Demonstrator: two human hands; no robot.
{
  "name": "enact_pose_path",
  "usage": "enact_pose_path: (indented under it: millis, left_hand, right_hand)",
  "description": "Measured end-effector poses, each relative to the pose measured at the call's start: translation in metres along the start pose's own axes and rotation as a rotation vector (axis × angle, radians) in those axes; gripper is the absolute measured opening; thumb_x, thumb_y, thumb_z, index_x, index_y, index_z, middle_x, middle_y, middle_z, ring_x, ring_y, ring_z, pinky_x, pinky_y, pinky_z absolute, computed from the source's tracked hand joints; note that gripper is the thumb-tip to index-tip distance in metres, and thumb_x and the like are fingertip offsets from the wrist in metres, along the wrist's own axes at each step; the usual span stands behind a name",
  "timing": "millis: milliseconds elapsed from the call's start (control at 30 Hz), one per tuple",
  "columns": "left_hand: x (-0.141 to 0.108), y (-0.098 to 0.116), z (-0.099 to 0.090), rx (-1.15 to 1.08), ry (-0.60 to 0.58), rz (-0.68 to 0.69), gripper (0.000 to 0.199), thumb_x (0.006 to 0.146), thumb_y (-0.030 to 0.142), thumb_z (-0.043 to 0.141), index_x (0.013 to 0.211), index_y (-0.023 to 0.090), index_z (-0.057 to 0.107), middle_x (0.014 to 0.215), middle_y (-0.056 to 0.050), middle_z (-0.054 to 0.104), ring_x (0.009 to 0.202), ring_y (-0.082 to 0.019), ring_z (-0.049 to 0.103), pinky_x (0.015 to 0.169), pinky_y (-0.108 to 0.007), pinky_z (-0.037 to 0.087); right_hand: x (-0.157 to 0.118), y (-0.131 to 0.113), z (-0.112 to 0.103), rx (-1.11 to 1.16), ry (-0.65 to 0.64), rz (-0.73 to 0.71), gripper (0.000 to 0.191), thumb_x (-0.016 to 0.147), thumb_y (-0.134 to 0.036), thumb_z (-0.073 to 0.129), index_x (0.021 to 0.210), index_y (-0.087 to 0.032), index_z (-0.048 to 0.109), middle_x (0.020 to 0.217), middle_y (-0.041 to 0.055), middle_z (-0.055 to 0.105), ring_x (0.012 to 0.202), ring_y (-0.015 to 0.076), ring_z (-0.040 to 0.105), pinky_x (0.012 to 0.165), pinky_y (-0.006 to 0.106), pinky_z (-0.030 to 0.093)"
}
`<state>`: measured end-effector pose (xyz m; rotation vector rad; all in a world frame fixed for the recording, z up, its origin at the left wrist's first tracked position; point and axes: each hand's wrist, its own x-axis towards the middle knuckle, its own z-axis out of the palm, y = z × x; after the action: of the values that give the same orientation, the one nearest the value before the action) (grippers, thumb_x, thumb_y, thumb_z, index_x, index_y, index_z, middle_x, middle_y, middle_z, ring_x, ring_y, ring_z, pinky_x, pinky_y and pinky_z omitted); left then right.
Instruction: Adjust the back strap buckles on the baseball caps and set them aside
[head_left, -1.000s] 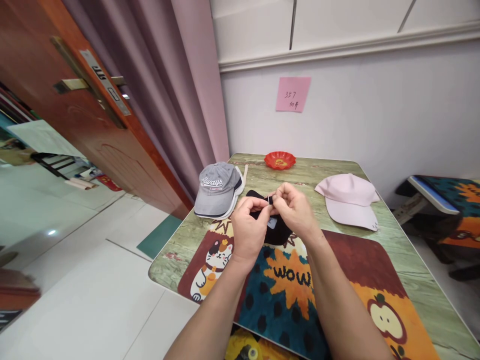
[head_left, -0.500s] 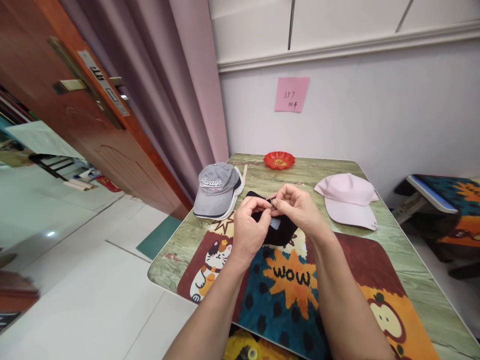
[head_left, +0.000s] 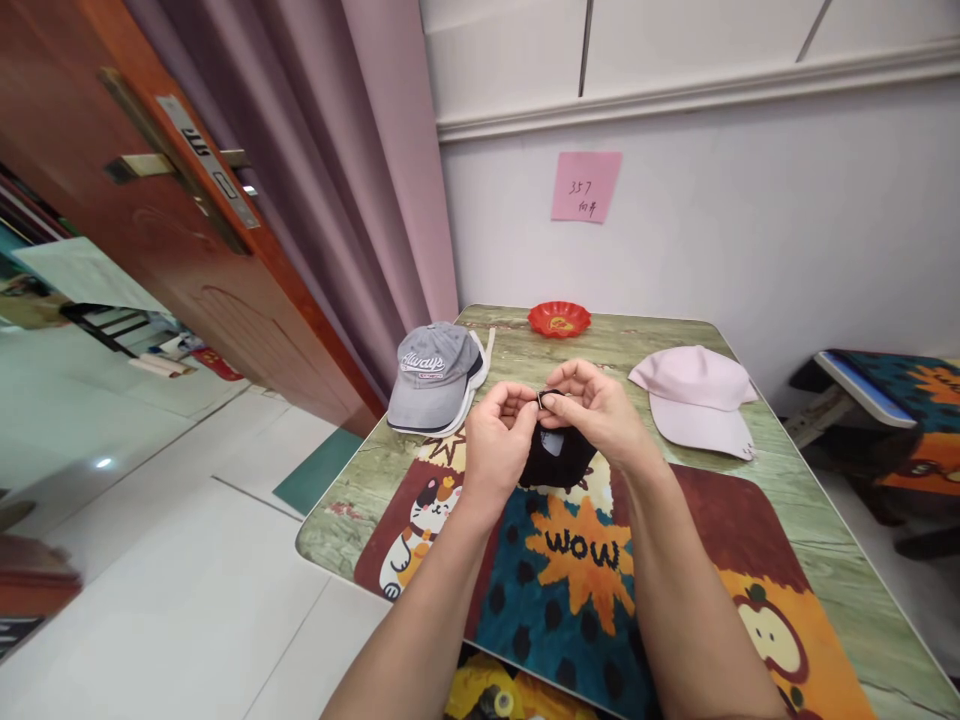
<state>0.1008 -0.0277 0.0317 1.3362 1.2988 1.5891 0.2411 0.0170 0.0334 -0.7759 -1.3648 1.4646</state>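
Observation:
A black cap (head_left: pixel 559 465) with a pale label inside sits on the printed mat, partly hidden by my hands. At its strap, a small metal buckle (head_left: pixel 540 400) shows between my fingertips. My left hand (head_left: pixel 499 440) is closed, thumb and fingers pinching the strap from the left. From the other side, my right hand (head_left: pixel 600 415) pinches the strap at the buckle between thumb and forefinger. A grey cap (head_left: pixel 429 385) lettered "Always" lies stacked on other caps to the left. On the right rests a pale pink cap (head_left: pixel 699 400).
A red scalloped dish (head_left: pixel 559 319) stands at the table's back edge by the wall. The colourful mat (head_left: pixel 517 620) covers the front of the wood-patterned table (head_left: pixel 341 515). A wooden door (head_left: pixel 247 310) and purple curtain (head_left: pixel 367 180) are at left.
My fingers have shifted slightly on the strap, and the buckle now shows more plainly. The left fingers have curled in closer. The other caps stay where they were.

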Motion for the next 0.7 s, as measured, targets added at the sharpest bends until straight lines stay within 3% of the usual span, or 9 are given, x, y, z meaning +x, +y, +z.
enact_pose_path:
  millis: [333, 700]
  left_hand:
    - [0.004, -0.006, -0.012, -0.014, -0.046, -0.127, 0.017, 0.077, 0.029, 0.075, 0.086, 0.015, 0.075, 0.083, -0.005, 0.074, 0.074, -0.015, 0.066, 0.072, -0.026, 0.053]
    - [0.007, -0.006, -0.016, -0.062, -0.094, -0.159, 0.019, 0.073, 0.029, 0.076, 0.084, 0.015, 0.072, 0.08, -0.003, 0.071, 0.072, -0.014, 0.064, 0.072, -0.027, 0.052]
  right_hand:
    - [-0.001, 0.003, -0.002, -0.073, -0.049, -0.008, 0.032, 0.077, -0.041, 0.082, 0.087, -0.019, 0.061, 0.077, -0.0016, 0.068, 0.07, 0.0129, 0.074, 0.067, 0.022, 0.063]
    - [-0.002, 0.003, -0.004, -0.158, -0.073, -0.065, 0.028, 0.08, -0.041, 0.079, 0.089, -0.02, 0.061, 0.079, -0.0017, 0.068, 0.071, 0.014, 0.075, 0.068, 0.024, 0.062]
